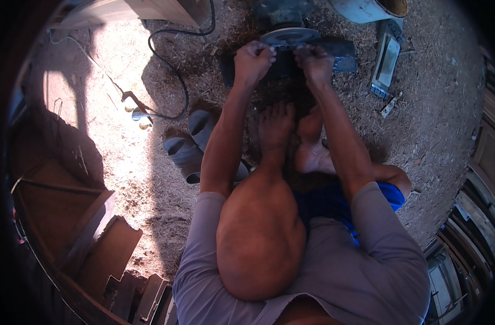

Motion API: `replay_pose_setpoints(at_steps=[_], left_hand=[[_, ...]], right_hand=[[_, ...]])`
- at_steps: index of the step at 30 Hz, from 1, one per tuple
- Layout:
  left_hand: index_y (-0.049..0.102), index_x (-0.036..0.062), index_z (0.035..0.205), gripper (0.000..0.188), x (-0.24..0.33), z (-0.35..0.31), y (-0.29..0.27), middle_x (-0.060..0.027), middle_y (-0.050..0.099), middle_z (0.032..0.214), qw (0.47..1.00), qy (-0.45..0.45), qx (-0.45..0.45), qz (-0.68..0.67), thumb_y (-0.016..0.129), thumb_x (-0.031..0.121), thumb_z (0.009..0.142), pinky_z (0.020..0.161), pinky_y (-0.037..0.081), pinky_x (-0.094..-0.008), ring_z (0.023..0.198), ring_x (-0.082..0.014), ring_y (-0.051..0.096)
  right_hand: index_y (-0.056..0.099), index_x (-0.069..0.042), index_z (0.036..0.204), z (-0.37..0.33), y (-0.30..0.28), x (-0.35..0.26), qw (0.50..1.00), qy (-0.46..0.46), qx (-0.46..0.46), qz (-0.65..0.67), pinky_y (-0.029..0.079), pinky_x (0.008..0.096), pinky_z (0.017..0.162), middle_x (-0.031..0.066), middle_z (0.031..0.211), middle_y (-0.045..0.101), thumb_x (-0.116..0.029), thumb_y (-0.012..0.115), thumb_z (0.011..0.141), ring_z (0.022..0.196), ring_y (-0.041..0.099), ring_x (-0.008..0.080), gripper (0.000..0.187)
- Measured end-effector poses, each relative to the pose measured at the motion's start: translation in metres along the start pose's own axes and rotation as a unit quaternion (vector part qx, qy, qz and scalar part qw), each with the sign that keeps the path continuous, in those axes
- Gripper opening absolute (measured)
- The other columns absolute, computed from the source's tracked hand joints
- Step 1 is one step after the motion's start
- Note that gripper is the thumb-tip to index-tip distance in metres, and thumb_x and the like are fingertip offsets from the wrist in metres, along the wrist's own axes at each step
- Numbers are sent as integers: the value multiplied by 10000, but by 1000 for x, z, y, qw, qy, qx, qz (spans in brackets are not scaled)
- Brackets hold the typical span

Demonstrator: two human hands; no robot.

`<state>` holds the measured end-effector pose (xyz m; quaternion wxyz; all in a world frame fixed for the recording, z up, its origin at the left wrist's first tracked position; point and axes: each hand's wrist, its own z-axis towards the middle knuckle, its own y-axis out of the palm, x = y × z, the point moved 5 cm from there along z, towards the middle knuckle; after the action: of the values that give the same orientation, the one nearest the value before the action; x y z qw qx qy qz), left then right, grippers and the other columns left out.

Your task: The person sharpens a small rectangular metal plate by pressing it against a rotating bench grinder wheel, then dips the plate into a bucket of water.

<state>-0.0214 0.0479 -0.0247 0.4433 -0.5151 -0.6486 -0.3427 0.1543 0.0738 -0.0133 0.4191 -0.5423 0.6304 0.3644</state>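
Both my arms reach forward to a round grey grinding wheel (289, 36), which stands in front of a dark machine body (282, 13). My left hand (254, 60) is closed in a pinch at the wheel's left front, its fingertips just below the rim. On the right front, my right hand (315, 60) is pinched in the same way, fingers curled toward the wheel. Whatever lies between the fingertips is small and dark, and I cannot make it out. Under the hands is a dark flat block or base (342, 54). My bare feet (276, 124) rest close behind it.
Sawdust covers the ground (420, 108). A black cable (183, 81) curves on the left to a socket (137, 115). Dark slippers (183, 154) lie beside my left arm. A long metal frame (386, 59) and a pale bucket (361, 10) are at right. Wooden pieces (488, 146) line the right edge.
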Motion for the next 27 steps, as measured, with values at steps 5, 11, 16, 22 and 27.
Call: replay_pose_setpoints(at_steps=[5,11,16,22,27], left_hand=[[609,-40,930,145,0,-2,0,-104,678,829,999,-2,0,-44,644,93,881,619,533,-229,706,-141,665],[616,-60,949,154,0,-3,-4,-111,680,819,998,-8,14,-66,633,77,879,619,549,-243,694,-147,671],[621,-64,951,153,0,-5,-8,-109,680,806,997,-1,16,-74,625,70,877,620,555,-248,697,-148,677],[608,-72,957,164,-1,-4,-11,-116,680,821,997,-10,17,-69,622,73,881,626,562,-250,704,-155,683],[600,-75,959,162,0,-6,-14,-123,677,827,997,-11,20,-69,616,69,886,623,565,-247,705,-160,685]], right_hand=[[645,22,796,2,0,3,1000,2,28,-6,448,233,521,93,707,671,-10,685,805,571,584,110,52],[626,29,792,1,5,4,1000,-4,25,-1,449,242,524,101,712,675,-16,693,796,572,587,116,81],[618,32,798,0,9,3,1000,-13,18,-21,452,251,516,108,714,677,-17,697,795,571,594,125,93],[620,33,796,2,11,7,999,-11,23,-30,461,263,528,111,711,678,-21,710,783,590,607,128,106],[640,29,784,3,12,10,997,-22,24,-70,474,289,556,108,708,680,-56,741,756,603,617,146,135]])
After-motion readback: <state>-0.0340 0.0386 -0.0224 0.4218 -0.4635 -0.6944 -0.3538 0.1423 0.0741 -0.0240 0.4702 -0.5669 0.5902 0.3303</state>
